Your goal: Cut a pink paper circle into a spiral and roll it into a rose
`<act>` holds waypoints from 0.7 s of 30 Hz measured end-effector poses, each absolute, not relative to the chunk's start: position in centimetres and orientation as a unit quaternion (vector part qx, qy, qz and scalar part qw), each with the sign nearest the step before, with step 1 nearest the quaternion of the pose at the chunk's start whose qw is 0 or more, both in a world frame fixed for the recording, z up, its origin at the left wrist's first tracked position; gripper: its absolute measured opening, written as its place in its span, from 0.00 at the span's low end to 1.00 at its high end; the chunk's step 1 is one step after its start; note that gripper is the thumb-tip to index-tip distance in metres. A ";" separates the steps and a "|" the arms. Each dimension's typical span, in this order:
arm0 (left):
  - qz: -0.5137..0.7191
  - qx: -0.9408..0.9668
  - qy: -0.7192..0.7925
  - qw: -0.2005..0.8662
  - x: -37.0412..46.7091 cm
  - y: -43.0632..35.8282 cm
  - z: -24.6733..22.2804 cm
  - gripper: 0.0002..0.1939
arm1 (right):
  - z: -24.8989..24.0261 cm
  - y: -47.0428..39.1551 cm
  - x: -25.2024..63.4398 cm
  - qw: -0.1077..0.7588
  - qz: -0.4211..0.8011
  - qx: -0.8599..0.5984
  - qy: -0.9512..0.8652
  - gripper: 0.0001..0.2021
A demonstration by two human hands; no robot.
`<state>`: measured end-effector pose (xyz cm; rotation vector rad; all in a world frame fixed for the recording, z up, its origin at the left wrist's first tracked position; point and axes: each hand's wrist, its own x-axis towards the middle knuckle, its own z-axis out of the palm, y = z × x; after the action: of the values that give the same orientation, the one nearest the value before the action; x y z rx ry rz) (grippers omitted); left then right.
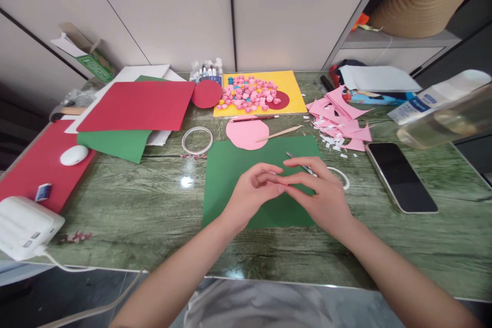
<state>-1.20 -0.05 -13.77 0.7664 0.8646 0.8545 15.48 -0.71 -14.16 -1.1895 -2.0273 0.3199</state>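
Over a green sheet (pixel 230 184), my left hand (pixel 255 189) and my right hand (pixel 321 189) meet at the fingertips. A tiny pinkish thing shows between them, too small to make out. The fingers of my left hand are curled together around it, and my right fingertips press against it. Partly behind my right hand lie white-handled scissors (pixel 342 177). Beyond the green sheet is a round pink paper (pixel 246 136) with a wooden stick (pixel 282 133) across its edge. Pink paper balls (pixel 249 93) are heaped on a yellow sheet (pixel 290 82), beside a dark red circle (pixel 280 100).
Pink paper scraps (pixel 346 123) and a phone (pixel 402 177) lie to the right, near a clear bottle (pixel 442 118). A tape roll (pixel 197 141), red sheet (pixel 138 105), white mouse (pixel 74 155) and white charger (pixel 28 225) are on the left.
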 end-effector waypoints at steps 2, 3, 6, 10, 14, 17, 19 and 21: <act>0.391 0.352 0.391 0.755 -1.2 -0.1 -13.8 0.12 | -14.1 -0.7 15.5 0.373 0.127 -0.469 -0.790 0.05; 0.392 0.354 0.389 0.755 -1.2 -0.1 -13.9 0.11 | -14.0 -0.7 15.5 0.373 0.128 -0.470 -0.790 0.05; 0.392 0.365 0.384 0.752 -1.2 -0.1 -14.0 0.11 | -14.1 -0.6 15.5 0.375 0.131 -0.471 -0.787 0.05; 0.385 0.381 0.375 0.752 -1.0 -0.1 -14.1 0.11 | -14.2 -0.7 15.4 0.370 0.145 -0.473 -0.786 0.07; 0.383 0.391 0.372 0.750 -0.9 -0.1 -14.1 0.11 | -14.1 -0.8 15.2 0.367 0.152 -0.475 -0.785 0.08; 0.386 0.382 0.384 0.746 -1.0 -0.1 -14.1 0.13 | -13.9 -0.7 15.2 0.370 0.143 -0.470 -0.788 0.07; 0.392 0.369 0.394 0.745 -1.2 0.0 -14.0 0.13 | -13.7 -0.7 15.3 0.374 0.129 -0.466 -0.791 0.05; 0.394 0.357 0.404 0.744 -1.4 0.1 -13.9 0.14 | -13.6 -0.6 15.4 0.377 0.111 -0.459 -0.797 0.04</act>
<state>-1.35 0.06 -13.94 0.7809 0.8854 0.8638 15.43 -0.59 -13.59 -1.1744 -2.0373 0.2829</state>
